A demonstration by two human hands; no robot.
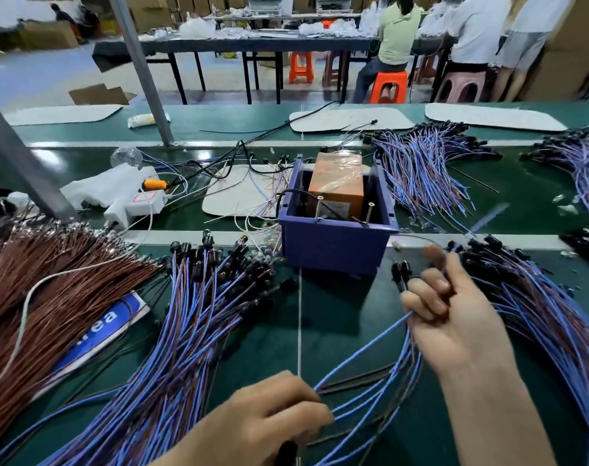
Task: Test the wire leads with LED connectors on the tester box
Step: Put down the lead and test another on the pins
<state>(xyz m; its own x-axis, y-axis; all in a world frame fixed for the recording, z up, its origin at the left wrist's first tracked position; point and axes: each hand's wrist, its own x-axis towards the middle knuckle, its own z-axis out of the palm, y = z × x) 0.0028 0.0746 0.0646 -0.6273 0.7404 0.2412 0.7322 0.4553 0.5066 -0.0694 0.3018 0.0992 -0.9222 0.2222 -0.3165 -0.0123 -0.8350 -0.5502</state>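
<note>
The tester box (336,245) is a blue plastic bin holding an orange block (336,183), with two upright metal screws at its near rim. My right hand (454,314) grips a few blue and brown wire leads (363,354), their black LED connectors (400,272) sticking up just right of the box's front. My left hand (269,418) pinches the far ends of those same leads near the bottom centre. A large heap of blue leads with black connectors (185,331) lies to the left. Another heap (538,307) lies behind my right hand.
Brown wire bundles (51,297) cover the left of the green bench. More blue leads (420,166) lie behind the box on the belt. A white power strip (135,205), cables and a grey post (145,72) stand at the back left. People sit at far tables.
</note>
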